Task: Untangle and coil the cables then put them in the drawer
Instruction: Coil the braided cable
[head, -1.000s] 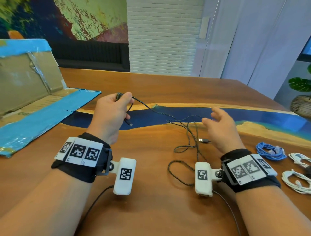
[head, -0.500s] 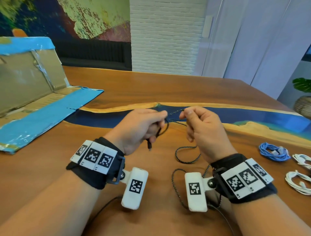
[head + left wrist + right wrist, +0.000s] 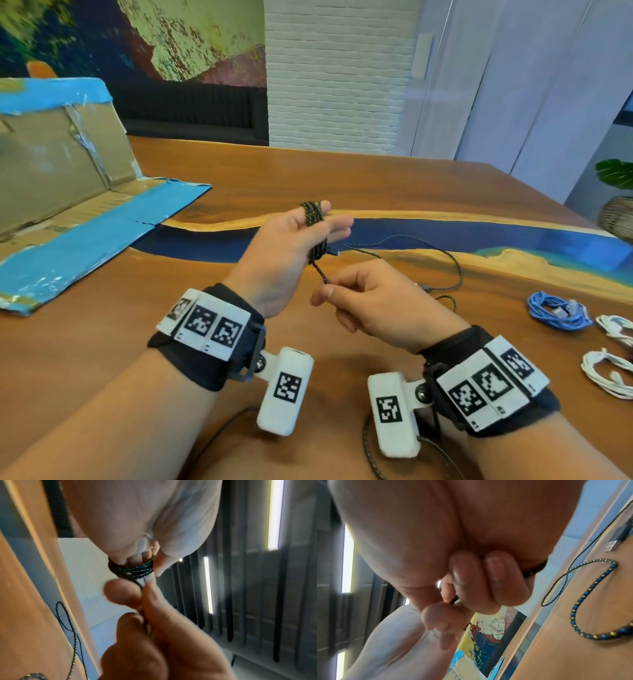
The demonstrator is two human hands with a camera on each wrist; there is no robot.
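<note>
A: Where is the cable (image 3: 313, 219) right now?

B: Several turns sit wound round the fingers (image 3: 337, 228) of the left hand (image 3: 287, 246), which is raised above the table (image 3: 342, 185). The rest trails off to the right and lies in loose loops on the wood, with a plug (image 3: 423, 286) lying just past the right hand (image 3: 373, 305).

A: And the hands themselves?

B: The left has its fingers spread, acting as a spool, thumb tucked against the turns. The right pinches the free strand just below the coil, thumb against forefinger, the other fingers curled in. The left wrist view is blurred there, so I cannot say how much strand lies inside that pinch.

A: How do you judge it will handle?

B: Light and limp, I think. The braided jacket looks a little rough, so it should grip skin rather than slide, and the turns ought to stay put on the fingers. It seems soft enough to bend tight without kinking, though the joints at the plugs are likely the weak spots.

A: So where to hold it?

B: On the braid, near the coil, feeding a short length at a time. I would not pull by the plug. The loose loops on the table cross one another, and a hard tug could draw them into a knot.

A: The other cables?

B: A blue bundle (image 3: 556, 311) and white ones (image 3: 608, 373) lie at the right edge of the table. I see no drawer; a blue-edged cardboard piece (image 3: 68, 219) lies open at the left.
</note>
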